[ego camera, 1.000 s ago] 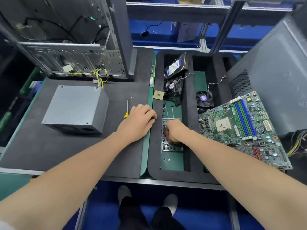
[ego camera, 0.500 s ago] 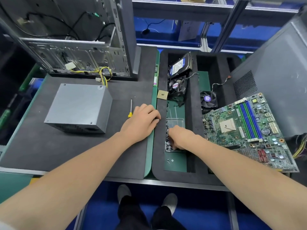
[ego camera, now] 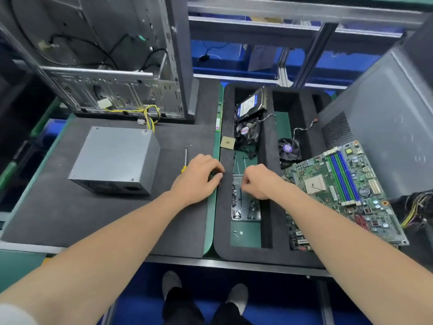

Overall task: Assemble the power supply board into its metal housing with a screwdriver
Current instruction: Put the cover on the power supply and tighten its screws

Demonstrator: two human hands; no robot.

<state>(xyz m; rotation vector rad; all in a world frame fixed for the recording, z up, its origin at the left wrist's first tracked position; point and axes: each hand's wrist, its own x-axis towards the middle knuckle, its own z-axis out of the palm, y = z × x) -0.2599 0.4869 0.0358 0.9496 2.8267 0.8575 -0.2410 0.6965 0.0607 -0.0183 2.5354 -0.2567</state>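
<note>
The grey metal power supply housing (ego camera: 114,158) lies closed on the black mat at the left. A yellow-handled screwdriver (ego camera: 185,158) lies to its right, its handle partly under my left hand (ego camera: 199,177). That hand rests at the mat's right edge with fingers curled toward the thumb, and small dark bits that look like screws show between them. My right hand (ego camera: 257,181) hovers just above the clear screw tray (ego camera: 246,211), thumb and forefinger pinched together on what looks like a small screw. The two hands are a short gap apart.
An open computer case (ego camera: 112,90) with yellow cables stands behind the housing. The black foam tray (ego camera: 225,207) holds a hard drive (ego camera: 250,104), two fans (ego camera: 289,148), and a CPU chip (ego camera: 227,143). A motherboard (ego camera: 344,191) leans at the right beside a grey case panel (ego camera: 386,118).
My right hand has lifted out of the screw tray and moved left with fingers pinched. My left hand's fingers have curled in from resting flat on the mat edge.
</note>
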